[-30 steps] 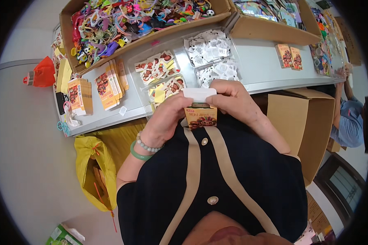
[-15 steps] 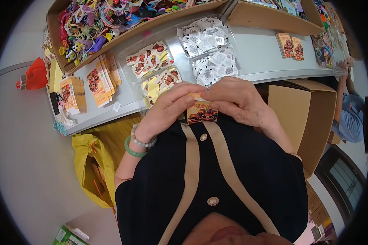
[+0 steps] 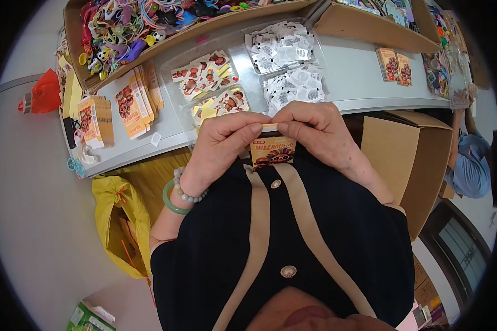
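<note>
A small orange cardboard box (image 3: pixel 273 153) with a printed cartoon figure is upright close to my chest. Its top edge is pinched at the left corner by my left hand (image 3: pixel 226 140), thumb and forefinger pressed together. At the right corner my right hand (image 3: pixel 317 132) grips the same edge with thumb and fingers. The box's lower end is hidden against my dark top. Just beyond my hands on the table lie clear trays, one with picture stickers (image 3: pixel 221 105) and one with small white packets (image 3: pixel 295 88).
A carton of colourful trinkets (image 3: pixel 132 33) spans the far left. Flat orange boxes (image 3: pixel 132 105) are stacked at the left, and two small orange boxes (image 3: pixel 395 67) lie at the right. An open cardboard carton (image 3: pixel 392 160) stands below the table's right side, a yellow sack (image 3: pixel 113 220) below its left.
Both hands have shifted: the right fingers, which covered the box's top, now hold its right corner. More of the box's front and its top edge show.
</note>
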`<action>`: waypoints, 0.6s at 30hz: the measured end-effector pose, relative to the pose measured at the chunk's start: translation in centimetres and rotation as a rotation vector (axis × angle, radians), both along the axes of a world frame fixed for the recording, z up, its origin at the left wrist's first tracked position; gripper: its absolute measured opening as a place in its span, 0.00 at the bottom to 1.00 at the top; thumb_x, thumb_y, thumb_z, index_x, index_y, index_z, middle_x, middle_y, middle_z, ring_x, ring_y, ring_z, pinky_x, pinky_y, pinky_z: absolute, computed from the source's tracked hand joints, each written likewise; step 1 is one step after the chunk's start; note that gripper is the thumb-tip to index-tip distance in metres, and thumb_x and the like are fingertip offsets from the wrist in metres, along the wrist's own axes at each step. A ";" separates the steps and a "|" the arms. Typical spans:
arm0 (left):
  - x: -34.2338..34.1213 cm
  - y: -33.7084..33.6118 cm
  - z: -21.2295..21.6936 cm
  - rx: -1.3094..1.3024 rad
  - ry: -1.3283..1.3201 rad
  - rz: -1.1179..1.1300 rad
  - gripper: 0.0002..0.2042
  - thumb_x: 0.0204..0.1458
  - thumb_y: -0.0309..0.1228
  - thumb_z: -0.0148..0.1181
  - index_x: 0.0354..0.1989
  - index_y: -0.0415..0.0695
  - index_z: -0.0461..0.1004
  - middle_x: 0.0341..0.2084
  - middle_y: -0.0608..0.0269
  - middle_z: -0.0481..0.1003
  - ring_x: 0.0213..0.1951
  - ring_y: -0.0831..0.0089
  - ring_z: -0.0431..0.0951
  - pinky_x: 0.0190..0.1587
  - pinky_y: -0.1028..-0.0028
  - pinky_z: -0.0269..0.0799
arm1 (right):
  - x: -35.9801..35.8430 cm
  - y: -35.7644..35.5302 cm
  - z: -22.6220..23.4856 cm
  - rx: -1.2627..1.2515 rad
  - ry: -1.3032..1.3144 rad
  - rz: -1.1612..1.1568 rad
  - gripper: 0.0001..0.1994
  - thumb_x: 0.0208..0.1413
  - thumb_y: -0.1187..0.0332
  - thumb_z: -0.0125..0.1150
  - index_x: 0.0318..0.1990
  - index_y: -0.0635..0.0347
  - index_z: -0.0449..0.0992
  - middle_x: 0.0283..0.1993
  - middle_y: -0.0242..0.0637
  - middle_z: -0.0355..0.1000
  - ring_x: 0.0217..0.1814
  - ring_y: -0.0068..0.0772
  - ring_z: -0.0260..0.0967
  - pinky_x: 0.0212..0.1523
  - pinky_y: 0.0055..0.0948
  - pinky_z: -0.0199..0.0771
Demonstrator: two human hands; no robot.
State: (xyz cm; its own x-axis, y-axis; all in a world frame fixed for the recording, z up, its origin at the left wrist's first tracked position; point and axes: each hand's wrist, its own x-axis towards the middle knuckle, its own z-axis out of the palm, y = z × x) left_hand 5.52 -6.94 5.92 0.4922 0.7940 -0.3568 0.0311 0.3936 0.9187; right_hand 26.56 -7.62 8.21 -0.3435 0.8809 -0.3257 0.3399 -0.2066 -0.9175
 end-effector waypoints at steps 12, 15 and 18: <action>-0.4 0.2 0.1 0.248 0.079 -0.192 0.16 0.56 0.28 0.53 0.52 0.39 0.70 0.44 0.58 0.74 0.47 0.73 0.71 0.51 0.77 0.65 | 1.1 -0.4 -0.8 0.125 0.009 0.047 0.08 0.51 0.77 0.56 0.39 0.65 0.76 0.37 0.40 0.74 0.36 0.35 0.73 0.39 0.26 0.70; -0.2 0.2 -0.6 0.177 0.042 -0.131 0.14 0.55 0.26 0.54 0.50 0.38 0.71 0.39 0.58 0.75 0.42 0.75 0.73 0.45 0.78 0.67 | 0.6 -0.5 -0.6 0.028 0.018 -0.001 0.09 0.49 0.79 0.55 0.39 0.66 0.76 0.36 0.40 0.75 0.37 0.33 0.73 0.39 0.25 0.70; -0.1 0.4 -0.2 0.202 0.110 -0.110 0.12 0.53 0.25 0.56 0.46 0.37 0.73 0.35 0.59 0.75 0.37 0.77 0.74 0.40 0.80 0.69 | 0.4 -0.5 -1.1 0.169 -0.023 0.029 0.08 0.49 0.80 0.55 0.38 0.67 0.76 0.35 0.39 0.75 0.37 0.28 0.72 0.38 0.23 0.70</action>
State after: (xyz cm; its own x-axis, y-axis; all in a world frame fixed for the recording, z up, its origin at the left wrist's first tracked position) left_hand 5.37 -6.50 5.67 0.5469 0.7983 -0.2521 0.1673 0.1908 0.9673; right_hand 26.91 -8.16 7.10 -0.3637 0.9136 -0.1818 0.3648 -0.0399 -0.9302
